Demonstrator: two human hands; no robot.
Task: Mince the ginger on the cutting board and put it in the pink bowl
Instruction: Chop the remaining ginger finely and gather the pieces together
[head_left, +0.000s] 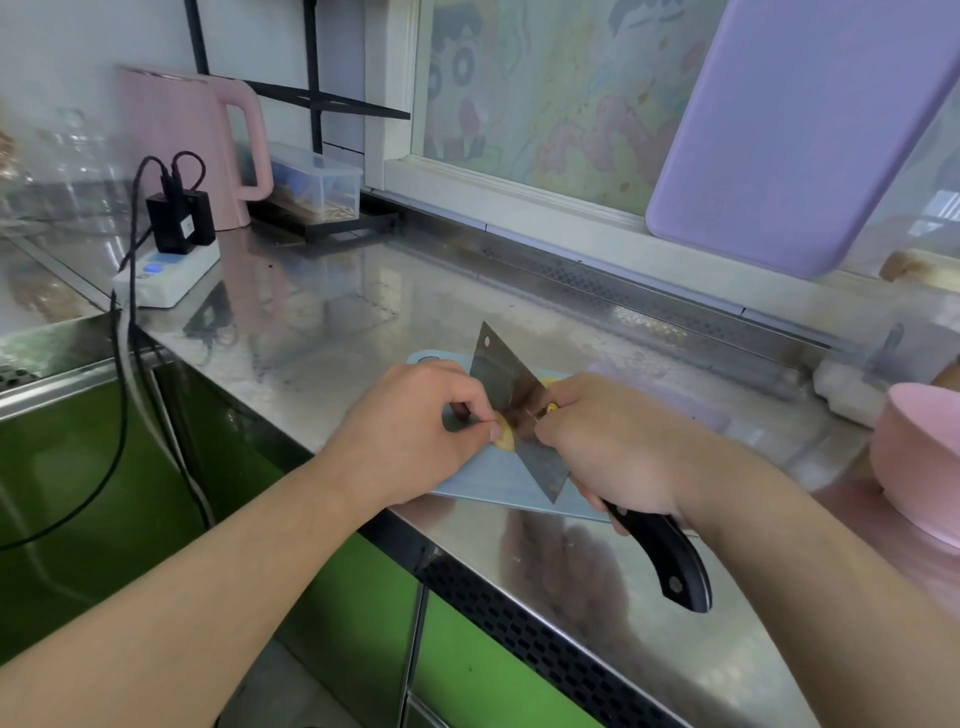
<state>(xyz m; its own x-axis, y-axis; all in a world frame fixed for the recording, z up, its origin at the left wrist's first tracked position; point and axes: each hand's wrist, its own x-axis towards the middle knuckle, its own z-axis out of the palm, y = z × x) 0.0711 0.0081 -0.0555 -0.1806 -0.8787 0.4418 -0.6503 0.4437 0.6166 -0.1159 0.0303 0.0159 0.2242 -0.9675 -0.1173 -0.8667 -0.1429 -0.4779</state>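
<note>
Two hands are working over the pale blue cutting board (467, 486) on the steel desk (311, 332): the left hand (415, 426) is pinching the ginger (505, 435), while the right hand (608, 447) is gripping the cleaver (511, 402); the pink bowl (919, 457) is sitting well to the right.

You see soft daylight from the window (545, 104), glare on the steel counter (322, 312), blurred edges and wide-angle bending.
</note>
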